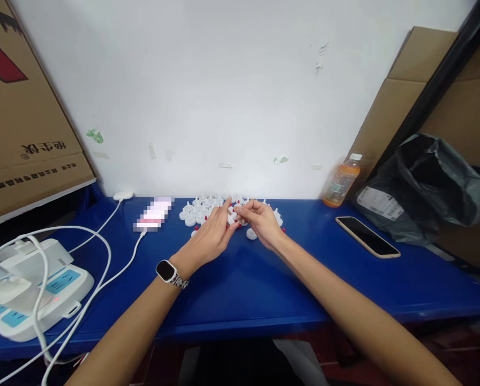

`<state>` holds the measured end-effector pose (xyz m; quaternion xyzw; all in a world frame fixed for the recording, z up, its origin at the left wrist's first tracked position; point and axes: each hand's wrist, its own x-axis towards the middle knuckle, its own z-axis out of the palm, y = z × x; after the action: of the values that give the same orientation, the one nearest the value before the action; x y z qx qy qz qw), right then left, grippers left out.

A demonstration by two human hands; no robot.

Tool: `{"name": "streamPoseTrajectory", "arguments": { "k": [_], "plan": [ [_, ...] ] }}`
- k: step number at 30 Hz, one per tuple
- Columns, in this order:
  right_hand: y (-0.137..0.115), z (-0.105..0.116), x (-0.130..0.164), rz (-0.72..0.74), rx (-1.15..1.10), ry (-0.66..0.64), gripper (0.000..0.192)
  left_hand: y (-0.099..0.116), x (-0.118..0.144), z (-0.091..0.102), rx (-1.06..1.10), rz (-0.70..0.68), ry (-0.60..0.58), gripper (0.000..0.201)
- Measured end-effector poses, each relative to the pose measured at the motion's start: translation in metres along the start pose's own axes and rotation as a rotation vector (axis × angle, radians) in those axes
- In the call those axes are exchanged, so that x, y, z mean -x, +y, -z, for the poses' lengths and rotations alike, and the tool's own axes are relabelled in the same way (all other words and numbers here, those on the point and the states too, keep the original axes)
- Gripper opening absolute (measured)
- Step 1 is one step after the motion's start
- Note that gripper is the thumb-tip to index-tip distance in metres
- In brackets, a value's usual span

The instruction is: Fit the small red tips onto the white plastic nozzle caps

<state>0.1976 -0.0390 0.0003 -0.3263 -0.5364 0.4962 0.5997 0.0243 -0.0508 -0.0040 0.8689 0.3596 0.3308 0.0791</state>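
From the head camera, a person works bare-handed at a blue bench [300,289], both forearms reaching in from the near edge. The left hand [208,236], a watch [166,271] with a patterned band on its wrist, closes its grip around a small white plastic nozzle cap [231,219], held between thumb and fingers just above the bench. The right hand [263,221] meets it there, thumb and fingers pinched on the same piece; exactly which part they grip is too small to tell. Behind the hands, more white nozzle caps [189,220] cluster near the white wall [240,107], with small red tips [206,217] showing among them. One loose cap [251,234] lies just beside the right hand. To the left, a lit phone [154,214], its screen pixelated, is plugged into a white cable [133,257] near a power strip [69,292]. To the right sit a dark-screened phone [367,237], an orange drink bottle [342,181] and a dark plastic bag [417,187]. Cardboard boxes [31,118] flank the scene.
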Motion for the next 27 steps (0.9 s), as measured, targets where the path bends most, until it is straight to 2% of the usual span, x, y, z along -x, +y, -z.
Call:
{"name": "streamPoseTrajectory", "arguments": {
  "k": [5,8,10,12,14,16,18,21,27],
  "plan": [
    [-0.001,-0.006,0.002,0.026,-0.007,-0.011,0.039,0.001,-0.001,0.002,0.027,-0.012,0.004,0.061],
    [-0.004,-0.005,-0.007,0.058,0.080,-0.069,0.036,-0.004,-0.003,0.003,0.014,-0.005,0.011,0.064],
    [-0.005,0.000,-0.024,0.124,0.219,-0.095,0.030,-0.010,-0.006,0.006,-0.024,0.007,0.050,0.069],
    [-0.002,0.007,-0.048,0.221,0.406,-0.066,0.018,-0.018,-0.007,0.012,-0.087,0.030,0.094,0.070],
    [0.004,0.015,-0.076,0.280,0.630,0.028,0.007,-0.026,-0.008,0.019,-0.145,0.068,0.111,0.059],
    [0.013,0.021,-0.103,0.291,0.843,0.057,0.003,-0.031,-0.008,0.026,-0.164,0.114,0.085,0.041],
    [0.023,0.024,-0.123,0.282,1.030,0.011,0.005,-0.034,-0.006,0.030,-0.158,0.146,0.036,0.029],
    [0.036,0.022,-0.141,0.239,1.243,-0.120,0.009,-0.035,-0.004,0.031,-0.144,0.159,-0.024,0.023],
    [0.043,0.013,-0.148,0.167,1.339,-0.281,0.009,-0.038,-0.003,0.026,-0.129,0.172,-0.054,0.026]
  ]
}}
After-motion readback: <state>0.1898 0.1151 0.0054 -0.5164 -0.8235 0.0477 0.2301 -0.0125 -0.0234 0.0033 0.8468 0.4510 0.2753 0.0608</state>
